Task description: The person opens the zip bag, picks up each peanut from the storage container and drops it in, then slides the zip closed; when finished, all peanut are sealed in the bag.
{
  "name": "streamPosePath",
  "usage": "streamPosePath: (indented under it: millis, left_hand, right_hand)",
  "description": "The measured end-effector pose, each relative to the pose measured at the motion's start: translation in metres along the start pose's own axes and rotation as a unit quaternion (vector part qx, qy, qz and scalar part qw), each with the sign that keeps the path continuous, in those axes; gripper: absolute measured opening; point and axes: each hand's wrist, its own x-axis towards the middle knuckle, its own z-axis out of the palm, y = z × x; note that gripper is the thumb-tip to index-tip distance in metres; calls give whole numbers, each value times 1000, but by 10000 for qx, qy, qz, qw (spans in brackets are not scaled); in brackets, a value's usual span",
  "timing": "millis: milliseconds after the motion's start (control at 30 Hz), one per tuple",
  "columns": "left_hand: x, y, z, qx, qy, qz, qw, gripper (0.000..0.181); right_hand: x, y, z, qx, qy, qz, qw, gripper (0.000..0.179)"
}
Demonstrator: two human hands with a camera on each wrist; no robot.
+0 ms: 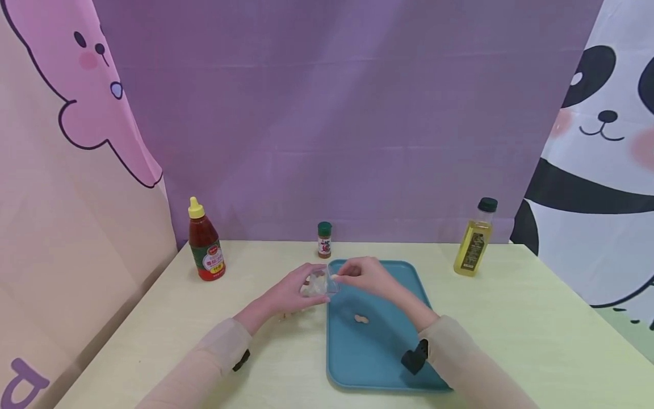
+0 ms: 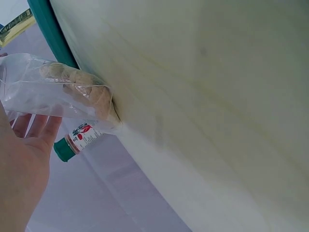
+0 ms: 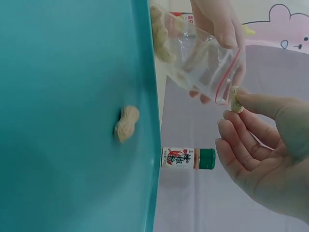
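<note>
My left hand [image 1: 290,291] holds a clear zip bag [image 3: 205,65] with a red strip by its mouth, above the table just left of the blue tray [image 1: 352,360]. Several peanuts [image 2: 94,92] in their shells lie at the bottom of the bag. Between thumb and fingertips, my right hand [image 1: 372,276] pinches a peanut [image 3: 236,100] at the bag's mouth. In the right wrist view, a single peanut [image 3: 127,124] lies on the tray.
Behind the tray stands a small spice jar [image 1: 324,241] with a green cap. A red sauce bottle [image 1: 206,247] is at the back left of the table, and an oil bottle [image 1: 474,241] at the back right. A purple cloth [image 1: 327,125] hangs behind the table.
</note>
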Motion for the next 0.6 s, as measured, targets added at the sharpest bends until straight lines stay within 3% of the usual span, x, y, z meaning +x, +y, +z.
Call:
streamPosePath:
  millis: [600]
  left_hand:
    - [1,-2,0,-48,-1,70,10000,77]
  right_hand:
    - [4,-4,11,-64,-30,-205,9998,17]
